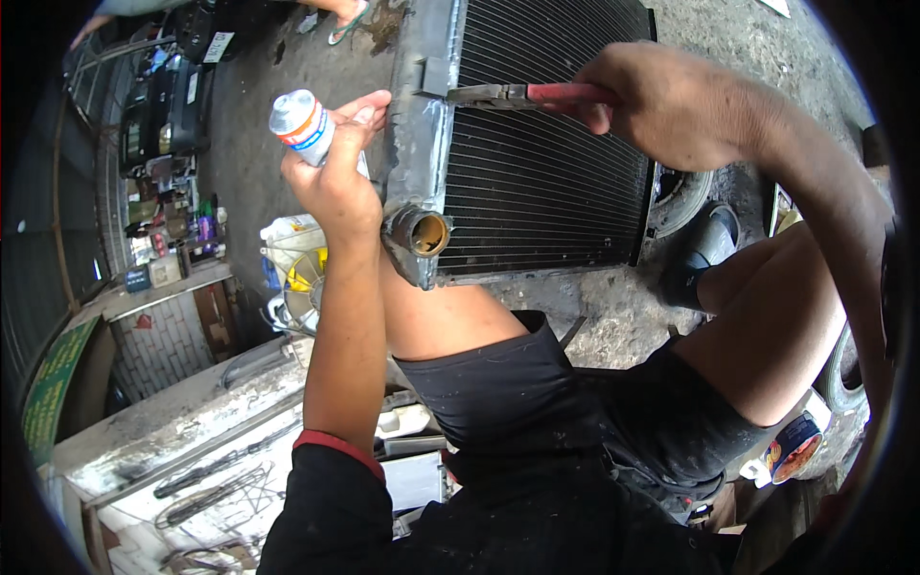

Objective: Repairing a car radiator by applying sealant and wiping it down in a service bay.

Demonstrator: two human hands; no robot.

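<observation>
A radiator (pixel 541 192) rests across my legs, with a metal side tank (pixel 417 153) and an open round neck, brownish inside (pixel 427 233), at its lower left. My right hand (pixel 671 105) grips red-handled pliers (pixel 508 96), whose jaws touch the tank's edge beside a small raised bracket (pixel 429 77). My left hand (pixel 335 192) holds a white tube (pixel 305 131) with orange and blue bands, just left of the tank. Some of its fingers reach out toward the tank.
Another person's foot in a sandal (pixel 350 21) is at the top. Cluttered shelves (pixel 172 240) are at left, a white plastic container with yellow parts (pixel 287 249) behind my left arm. A tire (pixel 685 206) and my boot (pixel 700 259) are right, a tub (pixel 795 446) lower right.
</observation>
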